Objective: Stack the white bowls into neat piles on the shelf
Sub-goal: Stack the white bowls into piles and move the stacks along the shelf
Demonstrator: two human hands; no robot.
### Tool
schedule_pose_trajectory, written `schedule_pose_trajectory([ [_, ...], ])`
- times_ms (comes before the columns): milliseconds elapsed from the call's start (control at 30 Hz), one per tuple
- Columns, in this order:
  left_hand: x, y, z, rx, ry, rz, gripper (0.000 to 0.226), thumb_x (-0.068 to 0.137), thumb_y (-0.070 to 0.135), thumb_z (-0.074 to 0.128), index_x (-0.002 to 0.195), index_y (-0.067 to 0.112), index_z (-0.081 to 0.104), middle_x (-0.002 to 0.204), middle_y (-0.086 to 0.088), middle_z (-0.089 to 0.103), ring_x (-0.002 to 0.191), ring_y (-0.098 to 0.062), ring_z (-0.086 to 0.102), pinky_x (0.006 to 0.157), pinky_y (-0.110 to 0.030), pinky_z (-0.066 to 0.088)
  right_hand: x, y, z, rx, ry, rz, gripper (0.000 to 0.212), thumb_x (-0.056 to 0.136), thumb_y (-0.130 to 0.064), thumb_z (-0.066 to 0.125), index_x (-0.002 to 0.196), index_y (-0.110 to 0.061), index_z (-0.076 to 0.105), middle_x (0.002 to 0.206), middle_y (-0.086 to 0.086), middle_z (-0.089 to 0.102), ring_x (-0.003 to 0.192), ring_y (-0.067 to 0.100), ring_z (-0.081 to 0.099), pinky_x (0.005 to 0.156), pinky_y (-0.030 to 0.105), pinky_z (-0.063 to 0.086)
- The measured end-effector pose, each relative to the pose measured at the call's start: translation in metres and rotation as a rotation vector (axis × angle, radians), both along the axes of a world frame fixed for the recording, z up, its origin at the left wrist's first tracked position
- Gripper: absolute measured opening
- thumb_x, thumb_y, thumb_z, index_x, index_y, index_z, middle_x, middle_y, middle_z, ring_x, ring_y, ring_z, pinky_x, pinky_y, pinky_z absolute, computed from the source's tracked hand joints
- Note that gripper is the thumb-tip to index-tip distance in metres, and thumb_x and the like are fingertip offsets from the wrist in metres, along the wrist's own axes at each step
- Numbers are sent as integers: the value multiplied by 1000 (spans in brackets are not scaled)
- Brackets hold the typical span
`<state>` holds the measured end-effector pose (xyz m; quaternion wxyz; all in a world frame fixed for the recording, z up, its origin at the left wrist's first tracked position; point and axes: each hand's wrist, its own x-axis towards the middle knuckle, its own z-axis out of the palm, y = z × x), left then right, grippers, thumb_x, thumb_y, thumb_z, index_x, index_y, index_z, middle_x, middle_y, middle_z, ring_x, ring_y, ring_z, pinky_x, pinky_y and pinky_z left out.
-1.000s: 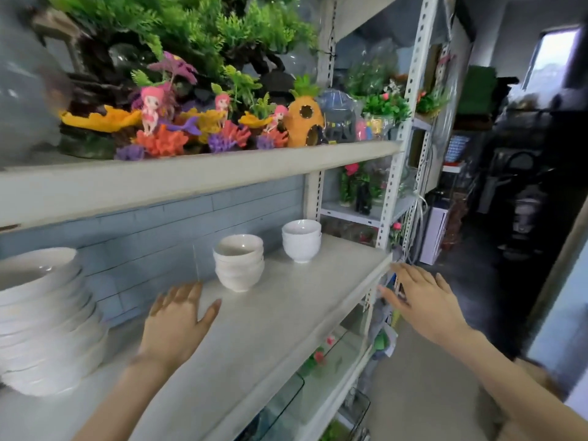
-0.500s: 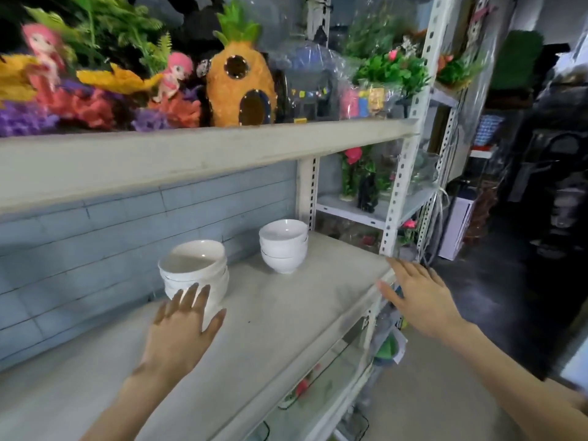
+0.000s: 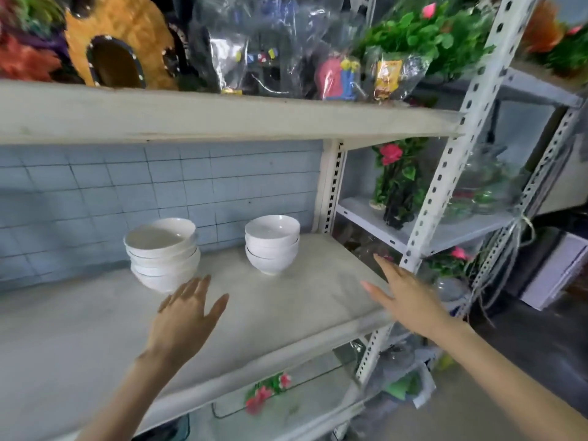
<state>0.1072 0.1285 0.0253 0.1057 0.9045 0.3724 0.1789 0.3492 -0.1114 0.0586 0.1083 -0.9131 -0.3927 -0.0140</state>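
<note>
Bowls: white, both piles; thin dark lines where they nest.
Shelf: pale grey-white, faintly mottled, front edge the same.
Wall behind its back edge: pale blue tiles, thin dark grid.
Uprights: white, rows of dark holes.
Upper shelf: off-white.
- Left end: pineapple house, orange; dark doorway, black rim with white dots. Coral beside it, red-orange.
- Middle: bags, clear and glinting; bits of red, blue and yellow inside.
- Right end: plants, green with pink blooms.

Below the shelf's front edge: flowers, pink-red on green.
</note>
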Motion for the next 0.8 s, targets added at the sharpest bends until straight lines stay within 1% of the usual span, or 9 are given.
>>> schedule_pose_trajectory([
  [100, 15, -11, -3, -55, -5, -3, 60, 95, 49, 39, 145, 16, 33, 150, -1, 38, 136, -20, 36, 108, -35, 30, 14, 15, -1, 22, 110, 68, 79, 86, -67, 28, 150, -28, 4, 156, -2, 19, 140, 19, 28, 105, 42, 35],
  [167, 26, -11, -3, -75, -2, 2, 63, 95, 50, 38, 146, 16, 29, 152, -1, 34, 138, -19, 34, 109, -35, 29, 22, 30, -5, 43, 158, 141, 85, 81, -73, 29, 150, -29, 2, 157, -4, 16, 140, 17, 28, 108, 43, 34],
  [300, 52, 3, 3, -144, 25, -13, 70, 94, 53, 37, 149, 15, 20, 154, -3, 29, 138, -22, 34, 107, -35, 31, 39, 69, -14, 84, 303, 251, 95, 77, -75, 38, 149, -33, -8, 158, -11, 3, 143, 12, 18, 114, 41, 24],
  [400, 76, 15, 8, -177, 79, -20, 77, 92, 57, 39, 151, 18, 9, 155, -3, 27, 134, -25, 39, 101, -33, 35, 50, 102, -19, 157, 451, 321, 102, 74, -71, 48, 149, -32, -10, 158, -10, 3, 143, 8, 16, 117, 35, 18],
  [533, 109, 50, 0, -414, 23, -129, 99, 84, 55, 57, 150, 23, -10, 157, -1, 21, 138, -24, 33, 107, -31, 30, 65, 143, -24, 180, 610, 403, 111, 67, -67, 59, 145, -40, -16, 158, -4, 8, 141, 11, 23, 114, 38, 27],
  [600, 124, 66, -9, -514, -74, -222, 109, 77, 50, 70, 150, 27, -8, 154, 7, 26, 137, -16, 33, 108, -27, 30, 74, 160, -27, 198, 667, 441, 114, 68, -60, 66, 143, -42, -18, 156, -7, 16, 136, 6, 29, 113, 35, 29],
  [700, 139, 76, -17, -657, -210, -270, 111, 69, 37, 82, 147, 30, 4, 142, 14, 39, 126, -4, 43, 97, -12, 35, 84, 181, -37, 215, 758, 525, 118, 71, -42, 75, 144, -40, -19, 147, -20, 21, 128, -6, 30, 108, 20, 30],
  [733, 142, 78, -19, -678, -248, -273, 108, 66, 33, 85, 143, 32, 9, 137, 16, 43, 123, -3, 46, 95, -10, 36, 87, 187, -39, 222, 782, 539, 123, 68, -43, 77, 143, -41, -19, 147, -20, 20, 129, -4, 33, 109, 22, 31],
  [800, 147, 83, -23, -714, -297, -276, 106, 63, 27, 87, 138, 36, 13, 130, 19, 48, 119, 1, 49, 93, -9, 40, 94, 198, -46, 242, 810, 553, 130, 59, -51, 81, 140, -48, -20, 148, -21, 22, 132, 3, 38, 111, 35, 35],
])
